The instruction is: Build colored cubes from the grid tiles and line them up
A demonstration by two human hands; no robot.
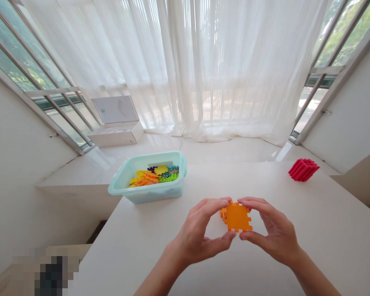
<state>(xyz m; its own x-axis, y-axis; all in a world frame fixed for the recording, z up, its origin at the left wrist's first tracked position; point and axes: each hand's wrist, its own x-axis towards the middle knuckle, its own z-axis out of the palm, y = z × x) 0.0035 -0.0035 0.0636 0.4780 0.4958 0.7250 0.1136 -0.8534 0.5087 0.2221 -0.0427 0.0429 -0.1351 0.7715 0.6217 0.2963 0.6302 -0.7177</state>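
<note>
In the lower centre of the frame, the left hand (pixel 195 232) and the right hand (pixel 277 233) pinch a square orange toothed-edge plastic piece (pixel 238 217) between thumbs and fingers. A pale turquoise plastic tub (pixel 160 192) holding multicoloured pieces (pixel 169 177) stands left of centre.

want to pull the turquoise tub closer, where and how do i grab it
Probably take the tub by its rim at the short ends, from left and right together: the lip juts past the walls there, and the pieces inside sit below it.
</note>
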